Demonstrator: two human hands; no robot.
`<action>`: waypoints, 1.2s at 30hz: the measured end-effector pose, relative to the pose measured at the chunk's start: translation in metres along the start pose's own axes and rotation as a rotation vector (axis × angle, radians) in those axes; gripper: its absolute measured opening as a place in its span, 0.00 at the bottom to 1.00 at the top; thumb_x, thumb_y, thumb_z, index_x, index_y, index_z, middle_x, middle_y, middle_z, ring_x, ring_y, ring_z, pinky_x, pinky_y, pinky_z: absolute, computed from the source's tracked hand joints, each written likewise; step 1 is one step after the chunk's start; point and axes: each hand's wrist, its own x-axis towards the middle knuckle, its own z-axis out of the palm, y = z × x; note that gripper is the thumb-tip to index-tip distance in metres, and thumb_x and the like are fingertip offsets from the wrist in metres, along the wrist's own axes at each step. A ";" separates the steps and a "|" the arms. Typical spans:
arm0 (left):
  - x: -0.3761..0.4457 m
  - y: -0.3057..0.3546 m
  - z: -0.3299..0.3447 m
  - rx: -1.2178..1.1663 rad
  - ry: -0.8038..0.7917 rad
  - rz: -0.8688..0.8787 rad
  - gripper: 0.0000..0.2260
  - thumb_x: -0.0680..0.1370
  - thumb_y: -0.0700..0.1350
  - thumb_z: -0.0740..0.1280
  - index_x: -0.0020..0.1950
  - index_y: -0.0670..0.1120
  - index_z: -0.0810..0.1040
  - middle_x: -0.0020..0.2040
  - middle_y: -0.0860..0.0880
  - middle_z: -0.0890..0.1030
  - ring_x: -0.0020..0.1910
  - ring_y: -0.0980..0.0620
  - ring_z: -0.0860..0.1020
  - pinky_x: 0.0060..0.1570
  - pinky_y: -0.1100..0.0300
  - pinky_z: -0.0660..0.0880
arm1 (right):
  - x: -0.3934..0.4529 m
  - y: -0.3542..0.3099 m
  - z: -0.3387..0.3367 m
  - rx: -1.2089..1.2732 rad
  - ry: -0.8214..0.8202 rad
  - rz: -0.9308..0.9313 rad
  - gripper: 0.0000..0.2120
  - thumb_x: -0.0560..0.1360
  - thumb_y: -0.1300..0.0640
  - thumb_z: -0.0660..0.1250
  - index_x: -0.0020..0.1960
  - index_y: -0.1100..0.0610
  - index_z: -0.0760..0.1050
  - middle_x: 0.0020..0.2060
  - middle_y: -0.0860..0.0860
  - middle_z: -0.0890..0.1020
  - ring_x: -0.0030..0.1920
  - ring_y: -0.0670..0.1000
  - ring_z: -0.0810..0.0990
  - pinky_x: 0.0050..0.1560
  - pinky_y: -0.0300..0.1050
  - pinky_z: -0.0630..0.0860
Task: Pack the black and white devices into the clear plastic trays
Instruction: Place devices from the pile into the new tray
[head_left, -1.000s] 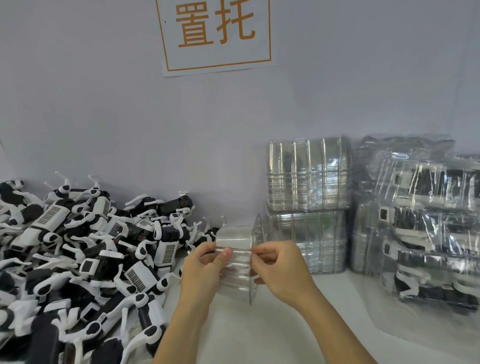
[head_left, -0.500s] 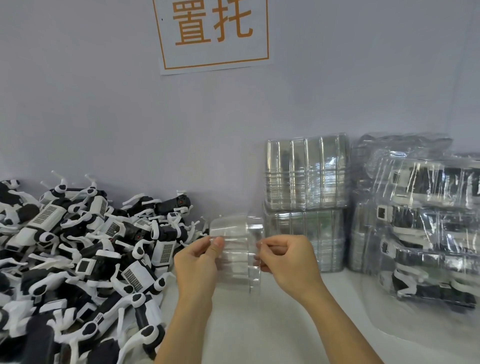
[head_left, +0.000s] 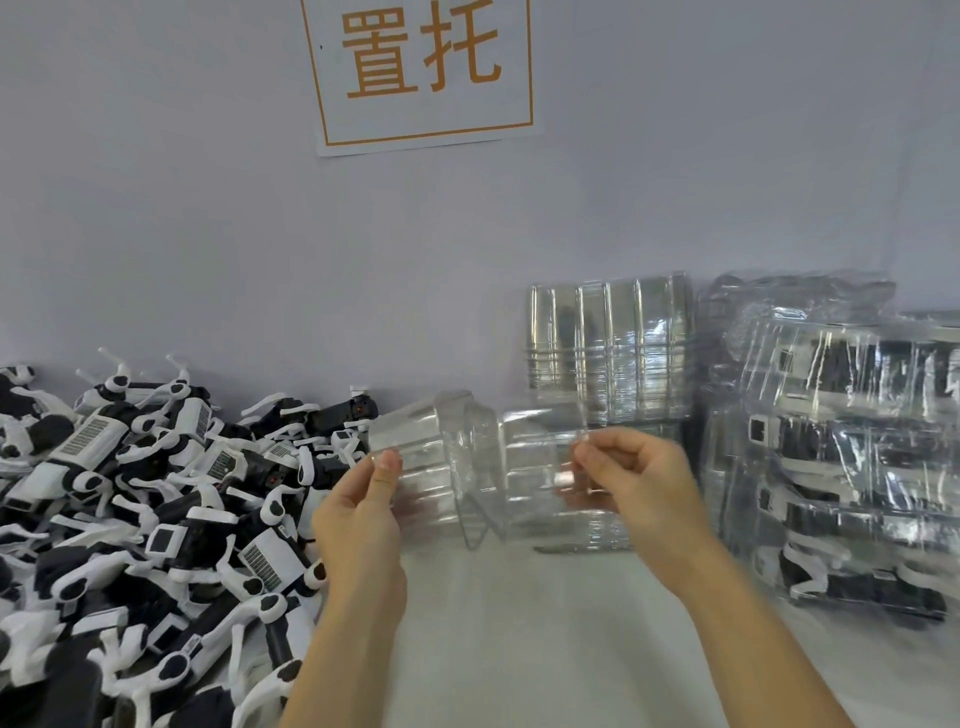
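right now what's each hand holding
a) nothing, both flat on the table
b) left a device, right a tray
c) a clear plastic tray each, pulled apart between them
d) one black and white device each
c: the left hand pinches one clear tray and the right hand pinches a second clear tray, with a gap between the two; the devices lie in their pile to the left, untouched.

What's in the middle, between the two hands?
In the head view, clear plastic trays being pulled apart span between the left hand and right hand.
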 end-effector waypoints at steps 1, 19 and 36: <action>0.001 0.002 0.000 -0.021 -0.002 0.004 0.07 0.77 0.47 0.71 0.53 0.46 0.85 0.53 0.45 0.85 0.61 0.39 0.79 0.67 0.39 0.71 | 0.002 -0.007 -0.006 -0.018 0.016 -0.030 0.03 0.77 0.68 0.68 0.47 0.65 0.81 0.35 0.56 0.86 0.36 0.55 0.86 0.35 0.45 0.83; 0.010 0.042 -0.008 -0.175 0.203 0.218 0.08 0.82 0.46 0.64 0.58 0.47 0.81 0.58 0.45 0.83 0.57 0.40 0.81 0.53 0.47 0.82 | -0.004 -0.018 -0.030 0.225 0.005 0.011 0.10 0.79 0.66 0.63 0.42 0.61 0.79 0.31 0.53 0.82 0.30 0.50 0.81 0.29 0.39 0.76; 0.001 -0.017 0.016 0.796 -0.342 0.247 0.27 0.79 0.38 0.69 0.77 0.53 0.66 0.67 0.58 0.70 0.62 0.60 0.68 0.63 0.62 0.64 | -0.007 -0.046 -0.046 0.125 -0.194 0.099 0.05 0.68 0.60 0.69 0.36 0.58 0.83 0.33 0.56 0.82 0.31 0.52 0.83 0.30 0.39 0.79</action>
